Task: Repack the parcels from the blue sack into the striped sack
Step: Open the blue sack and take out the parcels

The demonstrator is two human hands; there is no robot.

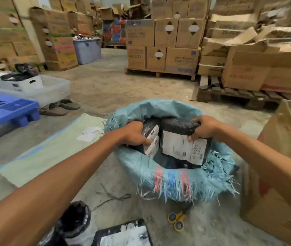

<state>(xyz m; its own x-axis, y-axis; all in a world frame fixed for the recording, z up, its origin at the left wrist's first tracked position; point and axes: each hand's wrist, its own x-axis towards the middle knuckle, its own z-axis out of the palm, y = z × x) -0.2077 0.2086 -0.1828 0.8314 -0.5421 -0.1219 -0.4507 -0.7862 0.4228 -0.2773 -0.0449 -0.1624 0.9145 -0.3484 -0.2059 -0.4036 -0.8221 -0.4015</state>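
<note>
Nearest the camera, a black parcel with a white label (123,235) is lying flat on the concrete floor (102,86), beside a black bag-lined bin (73,221) and a pair of yellow-handled scissors (176,221).

Both forearms are reaching forward into the open mouth of the blue sack (173,178), which is sitting on the floor with its frayed rim rolled down and red and blue stripes showing on the near edge. The left hand (134,133) is clenching its grip around a small black parcel (151,137) carrying white labels, at the left side of the sack's mouth. The right hand (203,128) is grasping the top edge of a larger black parcel (182,137), fingertips pressing on its big white shipping label; this parcel is standing upright inside the sack, touching the smaller one.

Left of the sack, a pale green woven sack (49,155) is lying flat on the floor. Stacked cardboard boxes (164,43) are standing on pallets beyond.
</note>
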